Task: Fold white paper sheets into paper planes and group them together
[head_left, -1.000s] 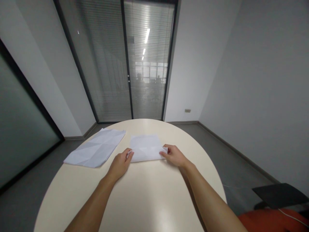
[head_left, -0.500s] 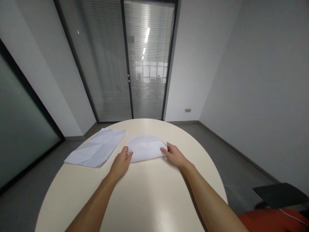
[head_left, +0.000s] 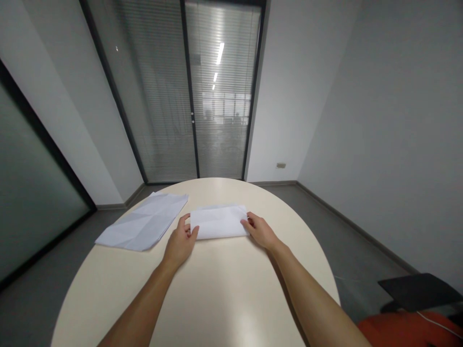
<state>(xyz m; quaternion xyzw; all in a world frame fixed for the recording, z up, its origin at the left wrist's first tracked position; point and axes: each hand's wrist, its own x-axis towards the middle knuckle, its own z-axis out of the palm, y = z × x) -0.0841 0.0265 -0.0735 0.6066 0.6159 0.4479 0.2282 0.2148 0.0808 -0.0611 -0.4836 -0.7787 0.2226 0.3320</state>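
Note:
A folded sheet of white paper [head_left: 219, 222] lies at the middle of the round table, its long near edge facing me. My left hand [head_left: 182, 241] grips its left end, thumb on top and fingers at the side edge. At the right end, my right hand [head_left: 258, 230] pinches the paper with the thumb above and the other fingers behind. A thin strip of a lower layer shows along the far edge. To the left lies a loose stack of creased white paper [head_left: 146, 221], apart from both hands.
The cream round table [head_left: 217, 299] has a curved edge on all visible sides. A red chair seat [head_left: 398, 330] and a black flat panel [head_left: 421, 291] stand at the lower right. Beyond the table are a glass door with blinds [head_left: 222, 140] and white walls.
The upper layer of the paper has come down flatter and now lies more evenly over the lower one, with straighter edges. Both hands stay at its two ends, the left slightly shifted.

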